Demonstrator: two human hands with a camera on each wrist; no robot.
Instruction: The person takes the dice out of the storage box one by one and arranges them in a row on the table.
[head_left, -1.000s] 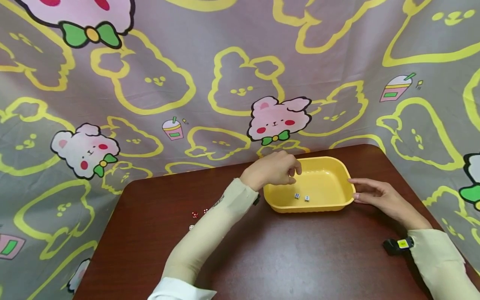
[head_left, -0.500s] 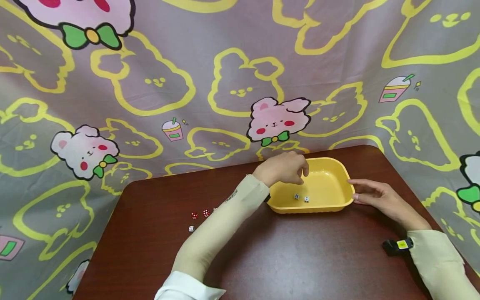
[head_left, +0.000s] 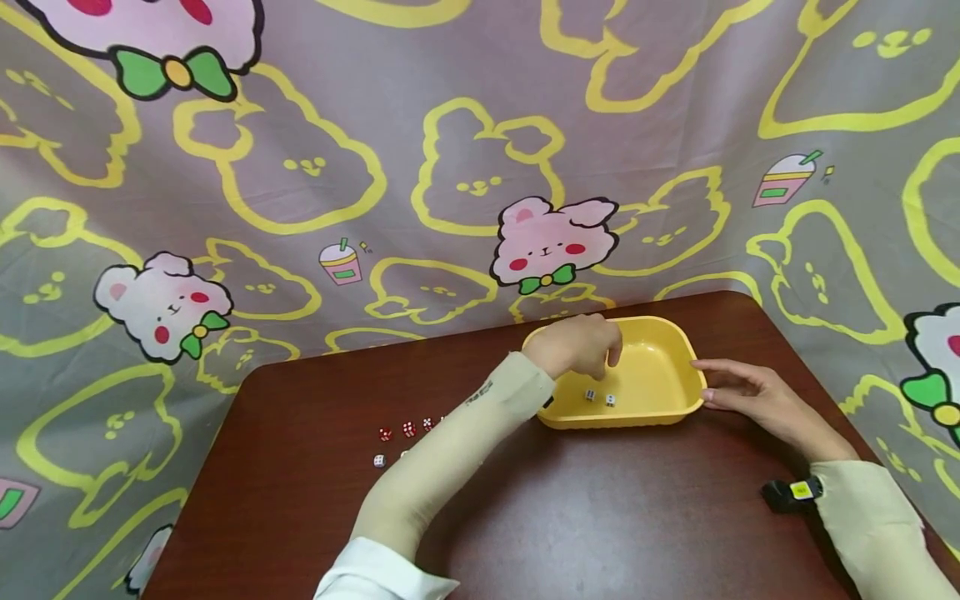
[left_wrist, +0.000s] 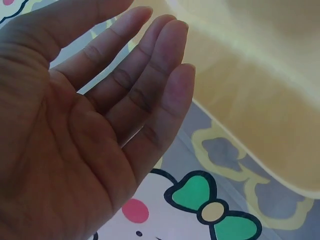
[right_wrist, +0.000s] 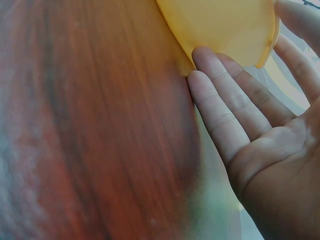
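My left hand (head_left: pixel 581 346) hovers over the left half of a yellow plastic basin (head_left: pixel 660 415). Its fingers bend loosely, and in the left wrist view nothing shows between those fingers (left_wrist: pixel 175 92). Two small white dice (head_left: pixel 590 395) lie on the basin floor near its front wall, just below that hand. At the basin's right end, my right hand (head_left: pixel 757 400) touches the outside of the wall with relaxed fingertips. The right wrist view shows the fingers (right_wrist: pixel 215 110) extended against the yellow basin wall (right_wrist: pixel 225 30).
Several red dice (head_left: pixel 408 428) and a white die (head_left: pixel 379 460) lie on the brown table (head_left: pixel 300 483), left of my left forearm, which partly covers others. A patterned cloth (head_left: pixel 450 167) hangs behind and beside the table.
My left hand has shifted right and slightly nearer over the basin. The forearm moved with it, uncovering more dice on the table. My right hand stays against the basin.
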